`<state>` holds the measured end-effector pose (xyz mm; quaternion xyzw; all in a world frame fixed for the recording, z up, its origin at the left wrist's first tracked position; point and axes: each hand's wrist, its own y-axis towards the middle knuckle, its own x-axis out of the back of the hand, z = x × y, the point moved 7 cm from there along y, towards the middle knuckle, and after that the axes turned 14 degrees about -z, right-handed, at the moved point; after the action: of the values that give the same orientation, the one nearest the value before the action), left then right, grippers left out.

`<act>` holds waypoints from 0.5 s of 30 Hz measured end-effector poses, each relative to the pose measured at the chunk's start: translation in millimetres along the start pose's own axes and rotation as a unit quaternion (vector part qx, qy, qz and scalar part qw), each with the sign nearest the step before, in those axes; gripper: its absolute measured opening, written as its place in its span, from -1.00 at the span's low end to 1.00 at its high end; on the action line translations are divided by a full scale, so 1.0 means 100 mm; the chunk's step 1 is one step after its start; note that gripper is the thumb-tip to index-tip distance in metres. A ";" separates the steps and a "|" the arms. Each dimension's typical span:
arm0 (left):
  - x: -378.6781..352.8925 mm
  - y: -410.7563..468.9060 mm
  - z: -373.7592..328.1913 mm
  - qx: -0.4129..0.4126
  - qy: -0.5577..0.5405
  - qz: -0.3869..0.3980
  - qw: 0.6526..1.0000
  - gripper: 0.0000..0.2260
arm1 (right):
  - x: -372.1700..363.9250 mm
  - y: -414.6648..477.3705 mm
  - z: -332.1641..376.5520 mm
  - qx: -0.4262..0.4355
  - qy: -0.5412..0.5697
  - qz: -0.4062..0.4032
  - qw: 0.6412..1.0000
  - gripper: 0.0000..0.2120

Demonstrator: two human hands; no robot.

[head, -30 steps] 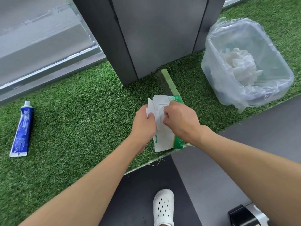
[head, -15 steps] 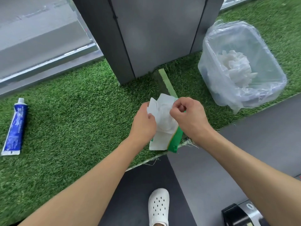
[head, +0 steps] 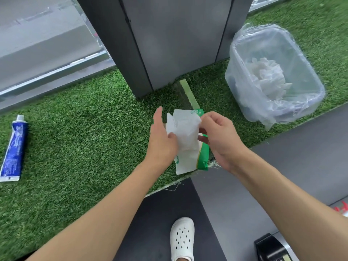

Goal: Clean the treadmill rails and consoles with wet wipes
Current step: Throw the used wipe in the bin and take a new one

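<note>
hands apart, the wet wipe [head: 185, 132] between them. right hand [head: 221, 142] pinches the wipe's right edge with curled fingers. left hand [head: 162, 142] has straight fingers, thumb touching the wipe's left side, not gripping. the wipe stands up out of the wipe pack [head: 202, 159], which lies on the grass mat [head: 84, 129].

risks, as judgement:
- nothing visibly pins the pack, so a pull may lift or drag it along.
- the next wipe may trail out too, giving 2 instead of 1.
- a 1-edge pinch could tear the wet sheet or let it slip.
- if dropped on the grass it picks up fibres and gets too dirty for the job.
- a pack left unsealed dries out.

around, all placed from the pack:
- white shoe [head: 182, 240] nearest the camera, well below the pack on a dark floor panel [head: 154, 213].
- black block [head: 269, 247] further right of the shoe, cut off, cannot tell what it is.
- grey platform [head: 291, 157] just right of the pack.
- blue tube [head: 14, 147] far left of the pack, flat on the grass.
- green tape strip [head: 190, 97] just beyond the pack.
- lined bin [head: 243, 95] beyond and right, holding crumpled used wipes [head: 267, 80].
- grey pillar [head: 175, 44] straight beyond.

nothing stands between the hands and the pack. the rails and consoles are not in view.
</note>
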<state>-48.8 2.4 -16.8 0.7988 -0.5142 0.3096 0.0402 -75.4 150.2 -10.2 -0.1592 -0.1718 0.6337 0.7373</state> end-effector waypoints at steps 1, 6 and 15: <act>0.05 -0.01 -0.08 -0.068 0.008 -0.028 0.997 -0.49 | 0.00 0.01 -0.01 -0.012 0.026 0.008 1.000 -0.83; 0.01 -0.08 -0.27 -0.163 0.072 0.006 0.984 -0.73 | 0.02 -0.01 -0.06 -0.043 0.059 0.038 0.997 -0.78; 0.14 -0.04 -0.30 -0.185 0.022 -0.029 0.982 -0.91 | 0.10 0.06 -0.15 0.006 -0.059 0.021 0.998 -0.88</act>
<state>-55.6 4.7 16.0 0.7851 -0.5379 0.2257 0.2080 -72.0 161.1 -25.9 -0.1207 -0.2074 0.6584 0.7134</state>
